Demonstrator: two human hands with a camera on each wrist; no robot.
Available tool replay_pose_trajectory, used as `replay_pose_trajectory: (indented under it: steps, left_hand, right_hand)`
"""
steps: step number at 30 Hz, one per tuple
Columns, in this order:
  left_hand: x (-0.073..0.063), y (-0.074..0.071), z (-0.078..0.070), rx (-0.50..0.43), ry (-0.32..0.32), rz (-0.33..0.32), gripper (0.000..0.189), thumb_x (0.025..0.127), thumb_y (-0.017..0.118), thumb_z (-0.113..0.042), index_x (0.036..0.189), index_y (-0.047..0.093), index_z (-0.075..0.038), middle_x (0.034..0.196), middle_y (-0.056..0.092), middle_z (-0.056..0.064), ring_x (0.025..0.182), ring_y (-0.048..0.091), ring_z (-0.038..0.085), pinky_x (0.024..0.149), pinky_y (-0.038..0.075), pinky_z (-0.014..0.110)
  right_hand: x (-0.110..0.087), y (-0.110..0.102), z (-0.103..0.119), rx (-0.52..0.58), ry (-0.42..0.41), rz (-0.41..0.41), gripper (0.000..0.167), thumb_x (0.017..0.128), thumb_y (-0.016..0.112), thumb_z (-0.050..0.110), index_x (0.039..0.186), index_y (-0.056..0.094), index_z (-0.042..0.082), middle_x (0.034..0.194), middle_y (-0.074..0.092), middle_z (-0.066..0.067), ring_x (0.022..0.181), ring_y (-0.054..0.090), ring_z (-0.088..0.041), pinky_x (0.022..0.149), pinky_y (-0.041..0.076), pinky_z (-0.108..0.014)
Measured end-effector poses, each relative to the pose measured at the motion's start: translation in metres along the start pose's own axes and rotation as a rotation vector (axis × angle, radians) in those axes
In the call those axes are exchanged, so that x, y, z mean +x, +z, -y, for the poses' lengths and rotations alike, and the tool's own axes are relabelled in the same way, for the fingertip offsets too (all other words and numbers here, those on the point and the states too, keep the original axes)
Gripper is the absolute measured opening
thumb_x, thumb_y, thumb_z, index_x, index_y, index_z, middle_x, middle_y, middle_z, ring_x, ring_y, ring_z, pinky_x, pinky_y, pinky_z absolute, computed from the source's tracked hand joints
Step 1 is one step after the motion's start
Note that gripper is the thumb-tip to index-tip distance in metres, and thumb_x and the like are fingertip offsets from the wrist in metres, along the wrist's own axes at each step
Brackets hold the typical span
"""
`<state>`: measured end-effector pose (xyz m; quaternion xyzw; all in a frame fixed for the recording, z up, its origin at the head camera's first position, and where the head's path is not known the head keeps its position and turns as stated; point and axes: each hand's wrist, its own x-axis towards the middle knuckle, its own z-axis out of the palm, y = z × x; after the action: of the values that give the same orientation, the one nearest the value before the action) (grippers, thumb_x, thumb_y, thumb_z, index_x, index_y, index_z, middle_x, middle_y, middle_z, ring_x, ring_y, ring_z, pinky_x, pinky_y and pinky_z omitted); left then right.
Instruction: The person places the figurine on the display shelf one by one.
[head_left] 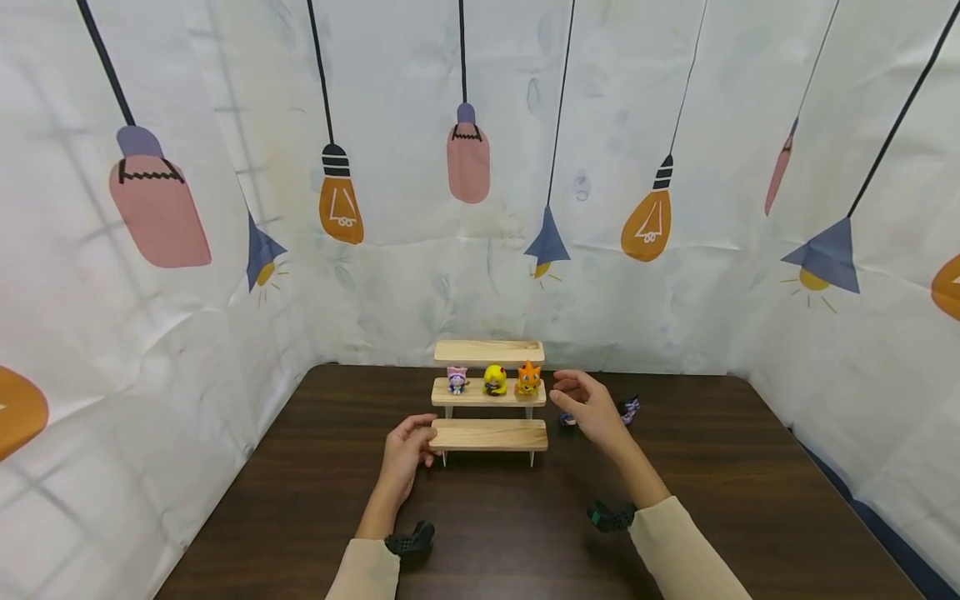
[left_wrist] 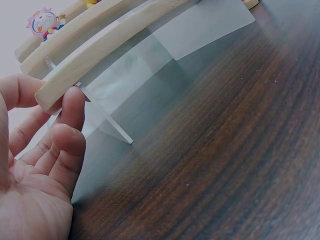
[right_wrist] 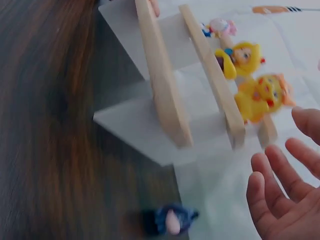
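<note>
A three-step wooden display stand [head_left: 489, 435] with clear supports is on the table. My left hand [head_left: 406, 450] holds the left end of its lowest board, the fingers curled at the board's tip in the left wrist view. Three small figurines line the middle board: a pink-and-purple one [head_left: 457, 380], a yellow one [head_left: 495, 380] and an orange-and-yellow one [head_left: 528, 379]. Just right of the orange one, my right hand [head_left: 592, 410] is raised with loosely bent fingers and nothing in it. A dark blue figurine [right_wrist: 175, 219] lies below that hand in the right wrist view.
Beyond the right hand lies a small dark purple figurine [head_left: 630, 408], with another dark piece [head_left: 567, 419] partly behind the hand. The stand's top board [head_left: 489, 352] is bare. Lamp-patterned white cloth [head_left: 420, 283] surrounds the dark wooden table [head_left: 322, 467] at the back and sides.
</note>
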<state>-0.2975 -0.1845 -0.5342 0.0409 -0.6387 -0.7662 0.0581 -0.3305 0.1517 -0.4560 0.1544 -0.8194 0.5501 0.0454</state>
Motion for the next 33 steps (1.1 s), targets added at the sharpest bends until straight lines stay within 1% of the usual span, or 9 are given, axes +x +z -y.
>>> replay_pose_trajectory:
  steps: [6,9,15,20,22,24,27,30,33]
  left_hand:
    - [0.000,0.000,0.000,-0.003,0.004,-0.002,0.033,0.095,0.059,-0.002,0.126,0.060,0.009,0.080,0.065,0.005,0.057,0.061,0.014,0.047,0.045,0.022]
    - [0.001,0.000,-0.001,0.002,0.007,-0.006,0.034,0.095,0.058,-0.002,0.127,0.059,0.010,0.081,0.065,0.005,0.057,0.061,0.014,0.047,0.045,0.022]
    - [0.000,0.000,-0.001,0.001,0.007,-0.009,0.035,0.095,0.058,-0.002,0.128,0.059,0.010,0.082,0.065,0.005,0.057,0.060,0.014,0.047,0.045,0.022]
    - [0.000,0.002,0.000,0.001,0.012,-0.007,0.035,0.094,0.058,-0.002,0.127,0.059,0.011,0.080,0.066,0.005,0.056,0.061,0.014,0.046,0.044,0.021]
    - [0.000,0.002,0.000,-0.001,0.014,-0.002,0.036,0.094,0.059,-0.002,0.128,0.058,0.011,0.080,0.066,0.005,0.056,0.061,0.014,0.046,0.044,0.021]
    - [0.001,0.002,-0.001,0.000,0.017,0.004,0.036,0.094,0.059,-0.003,0.128,0.058,0.011,0.080,0.066,0.005,0.056,0.061,0.014,0.046,0.045,0.021]
    - [0.001,0.001,0.000,-0.007,0.014,0.001,0.035,0.094,0.059,-0.002,0.127,0.059,0.010,0.079,0.066,0.005,0.057,0.062,0.015,0.047,0.045,0.022]
    - [0.000,0.000,0.000,-0.001,0.011,-0.004,0.034,0.094,0.059,-0.001,0.127,0.060,0.009,0.080,0.066,0.004,0.058,0.062,0.015,0.047,0.045,0.022]
    - [-0.001,0.000,0.000,0.002,0.004,-0.004,0.033,0.094,0.059,-0.001,0.126,0.061,0.008,0.080,0.066,0.004,0.058,0.062,0.015,0.047,0.045,0.022]
  right_hand:
    - [-0.019,-0.026,-0.015,0.055,0.042,-0.083,0.033,0.100,0.066,0.028,0.125,0.066,0.007,0.116,0.066,-0.020,0.091,0.065,-0.026,0.073,0.058,-0.032]
    - [-0.026,-0.037,-0.025,0.065,0.060,-0.142,0.031,0.100,0.066,0.025,0.122,0.067,0.003,0.116,0.067,-0.022,0.091,0.066,-0.021,0.076,0.059,-0.030]
    - [-0.036,-0.058,-0.045,0.068,0.147,-0.276,0.029,0.100,0.066,0.023,0.120,0.066,0.001,0.101,0.070,-0.004,0.090,0.069,-0.018,0.077,0.058,-0.027]
    - [-0.037,-0.072,-0.059,0.117,0.237,-0.398,0.033,0.100,0.066,0.019,0.125,0.061,-0.001,0.092,0.064,0.012,0.085,0.063,-0.008,0.075,0.056,-0.022]
    - [-0.036,-0.076,-0.065,0.123,0.276,-0.428,0.036,0.099,0.066,0.020,0.128,0.059,0.000,0.094,0.061,0.014,0.084,0.058,-0.002,0.074,0.054,-0.019]
    - [-0.035,-0.080,-0.072,0.116,0.313,-0.424,0.042,0.099,0.066,0.022,0.133,0.054,0.001,0.101,0.060,0.010,0.085,0.056,0.001,0.075,0.053,-0.018]
    - [-0.034,-0.084,-0.083,0.078,0.355,-0.330,0.055,0.101,0.065,0.029,0.143,0.045,0.000,0.124,0.059,-0.006,0.093,0.056,0.000,0.079,0.052,-0.018]
    - [-0.032,-0.086,-0.092,0.051,0.371,-0.210,0.067,0.102,0.063,0.035,0.152,0.035,0.000,0.147,0.047,-0.022,0.110,0.057,-0.011,0.088,0.053,-0.023]
    - [-0.030,-0.089,-0.099,0.041,0.365,-0.140,0.070,0.102,0.062,0.036,0.156,0.031,0.002,0.155,0.040,-0.025,0.124,0.054,-0.027,0.097,0.051,-0.031]
